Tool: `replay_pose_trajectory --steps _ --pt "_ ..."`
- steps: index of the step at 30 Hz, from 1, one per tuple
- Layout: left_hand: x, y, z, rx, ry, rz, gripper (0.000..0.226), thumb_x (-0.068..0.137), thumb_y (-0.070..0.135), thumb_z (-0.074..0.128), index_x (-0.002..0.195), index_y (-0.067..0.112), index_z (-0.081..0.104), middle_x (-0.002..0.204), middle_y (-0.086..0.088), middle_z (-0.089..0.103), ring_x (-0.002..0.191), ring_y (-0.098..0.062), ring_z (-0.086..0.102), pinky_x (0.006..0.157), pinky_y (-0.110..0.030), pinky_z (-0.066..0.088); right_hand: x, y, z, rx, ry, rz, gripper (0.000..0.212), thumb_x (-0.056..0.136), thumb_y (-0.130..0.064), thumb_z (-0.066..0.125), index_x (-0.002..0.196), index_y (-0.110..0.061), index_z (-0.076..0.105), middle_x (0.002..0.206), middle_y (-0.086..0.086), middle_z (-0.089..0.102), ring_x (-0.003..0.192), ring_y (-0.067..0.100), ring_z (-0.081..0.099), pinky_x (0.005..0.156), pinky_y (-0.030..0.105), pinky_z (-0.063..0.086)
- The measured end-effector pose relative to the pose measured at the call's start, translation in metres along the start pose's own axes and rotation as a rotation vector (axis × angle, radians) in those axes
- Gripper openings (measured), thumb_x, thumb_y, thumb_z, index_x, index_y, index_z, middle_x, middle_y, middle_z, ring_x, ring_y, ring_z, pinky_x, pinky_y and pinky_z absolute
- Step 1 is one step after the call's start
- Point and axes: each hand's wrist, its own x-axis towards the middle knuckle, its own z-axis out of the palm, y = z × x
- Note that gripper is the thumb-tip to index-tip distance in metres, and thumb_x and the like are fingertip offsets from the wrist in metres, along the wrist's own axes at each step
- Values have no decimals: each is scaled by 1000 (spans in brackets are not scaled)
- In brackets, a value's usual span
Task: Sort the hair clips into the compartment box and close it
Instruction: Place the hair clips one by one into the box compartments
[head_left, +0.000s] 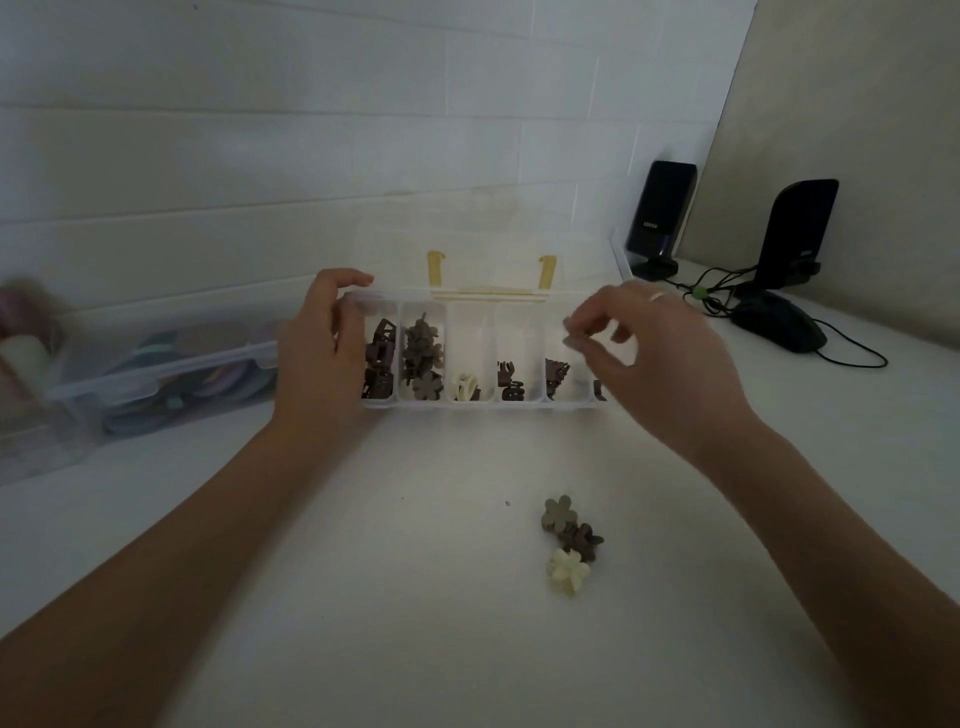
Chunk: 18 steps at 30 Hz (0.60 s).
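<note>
The clear compartment box (470, 404) stands at the back of the white table, and its lid (467, 244) is raised against the wall. Its compartments hold dark brown clips (378, 364), taupe flower clips (422, 358) and a cream clip (466, 387). My left hand (322, 348) grips the box's left end, thumb at the back corner. My right hand (649, 353) hovers over the right-end compartments with its fingers loosely curled; I see nothing in them. On the table nearer to me lie a taupe flower clip (560, 512), a dark brown clip (586, 541) and a cream flower clip (569, 570).
A clear storage bin (156, 384) with colourful items stands at the left. At the back right are two black speakers (660, 213) (797, 234), a black mouse (779, 322) and trailing cables (841, 358). A tiled wall runs behind the box.
</note>
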Motion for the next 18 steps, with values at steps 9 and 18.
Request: replay_pose_trajectory --steps 9,18 --pt "-2 2 2 -38 -22 11 27 96 8 36 106 25 54 60 -10 51 49 -20 43 49 -31 34 -5 -5 -5 164 -140 -114 5 82 -29 58 78 -26 62 56 -10 49 51 7 41 52 22 32" --pt "-1 0 2 -31 -18 -7 25 97 9 36 109 21 55 56 8 45 46 -6 42 47 -21 31 -12 -22 -5 248 -1057 40 22 77 -48 68 80 -28 60 54 -8 58 49 7 49 54 21 40"
